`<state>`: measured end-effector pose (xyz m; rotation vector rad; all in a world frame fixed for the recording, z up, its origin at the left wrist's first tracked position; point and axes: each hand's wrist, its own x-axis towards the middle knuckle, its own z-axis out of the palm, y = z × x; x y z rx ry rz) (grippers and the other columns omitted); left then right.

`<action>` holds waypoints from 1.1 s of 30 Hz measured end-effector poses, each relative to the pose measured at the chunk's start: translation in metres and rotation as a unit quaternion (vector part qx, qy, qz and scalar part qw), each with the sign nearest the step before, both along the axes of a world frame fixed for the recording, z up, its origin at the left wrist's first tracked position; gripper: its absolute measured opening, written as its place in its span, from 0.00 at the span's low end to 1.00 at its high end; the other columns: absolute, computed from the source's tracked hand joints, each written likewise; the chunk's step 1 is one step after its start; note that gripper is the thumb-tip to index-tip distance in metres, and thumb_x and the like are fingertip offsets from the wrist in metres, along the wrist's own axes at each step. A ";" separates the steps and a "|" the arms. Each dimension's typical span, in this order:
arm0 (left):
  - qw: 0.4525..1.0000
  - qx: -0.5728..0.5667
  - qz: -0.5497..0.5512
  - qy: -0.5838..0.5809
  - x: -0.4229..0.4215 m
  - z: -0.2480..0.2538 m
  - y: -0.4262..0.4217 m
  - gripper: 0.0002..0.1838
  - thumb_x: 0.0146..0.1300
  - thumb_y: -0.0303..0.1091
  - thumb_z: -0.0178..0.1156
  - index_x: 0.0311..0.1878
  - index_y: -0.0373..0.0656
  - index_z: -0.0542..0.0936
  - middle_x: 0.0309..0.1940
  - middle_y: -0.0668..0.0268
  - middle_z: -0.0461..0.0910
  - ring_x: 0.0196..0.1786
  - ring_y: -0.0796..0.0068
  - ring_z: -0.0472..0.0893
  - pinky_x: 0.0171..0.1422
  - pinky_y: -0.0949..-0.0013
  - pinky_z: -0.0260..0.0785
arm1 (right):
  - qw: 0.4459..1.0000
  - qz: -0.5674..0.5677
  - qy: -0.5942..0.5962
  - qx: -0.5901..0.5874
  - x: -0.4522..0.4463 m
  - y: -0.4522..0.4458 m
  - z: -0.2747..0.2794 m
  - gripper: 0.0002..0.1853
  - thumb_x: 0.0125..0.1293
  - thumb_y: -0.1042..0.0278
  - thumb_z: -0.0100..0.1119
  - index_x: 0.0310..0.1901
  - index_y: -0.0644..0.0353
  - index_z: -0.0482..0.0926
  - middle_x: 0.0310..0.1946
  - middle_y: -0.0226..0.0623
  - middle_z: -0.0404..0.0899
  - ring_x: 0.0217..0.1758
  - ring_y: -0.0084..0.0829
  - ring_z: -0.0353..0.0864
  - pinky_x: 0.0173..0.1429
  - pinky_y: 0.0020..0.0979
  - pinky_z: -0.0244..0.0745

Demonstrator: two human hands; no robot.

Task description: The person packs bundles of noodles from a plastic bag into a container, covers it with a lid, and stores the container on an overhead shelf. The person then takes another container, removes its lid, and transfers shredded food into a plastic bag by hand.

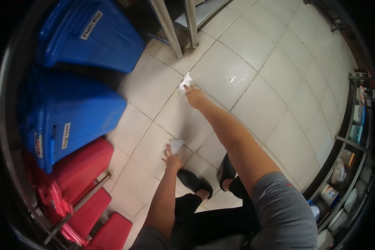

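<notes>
My right hand (194, 95) reaches far forward over the tiled floor (246, 54), its fingers closed on a crumpled white cloth (186, 81). Nearer to my feet, my left hand (172, 159) is low over the tiles with its fingers spread. A second white cloth (176, 145) lies at those fingertips, partly under them. A small white scrap or shiny spot (232, 79) shows on a tile right of my right hand.
Blue lidded bins (91, 37) and red bins (85, 160) line the left side. Metal table legs (167, 29) stand at the top. A shelf (351, 142) with containers runs along the right. My black shoes (192, 183) are below my hands.
</notes>
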<state>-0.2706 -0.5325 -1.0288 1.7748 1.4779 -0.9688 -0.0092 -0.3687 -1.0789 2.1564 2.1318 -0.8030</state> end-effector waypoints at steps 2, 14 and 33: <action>1.000 0.019 0.021 -0.013 -0.010 -0.042 -0.011 0.33 0.60 0.41 0.63 0.68 0.41 0.72 0.81 0.54 0.35 0.81 0.39 0.41 0.78 0.34 0.47 | 0.994 0.017 -0.050 0.091 0.002 0.023 -0.055 0.19 0.67 0.70 0.48 0.57 0.60 0.80 0.76 0.38 0.59 0.78 0.43 0.57 0.71 0.51 0.67; 0.605 -0.070 0.693 -0.387 0.065 0.114 0.006 0.35 0.72 0.66 0.46 0.67 0.48 0.74 0.64 0.68 0.74 0.61 0.71 0.73 0.65 0.62 0.64 | 0.786 -0.251 0.481 -0.296 -0.061 -0.119 0.093 0.36 0.53 0.33 0.69 0.36 0.70 0.86 0.33 0.47 0.85 0.36 0.36 0.84 0.40 0.42 0.78; 0.582 0.529 0.411 -0.461 -0.093 0.762 0.155 0.12 0.71 0.27 0.54 0.56 0.40 0.75 0.40 0.60 0.86 0.39 0.75 0.85 0.38 0.76 0.74 | 0.836 0.077 0.384 0.384 -0.153 0.053 0.800 0.15 0.65 0.70 0.61 0.52 0.61 0.78 0.55 0.46 0.76 0.60 0.53 0.71 0.59 0.45 0.70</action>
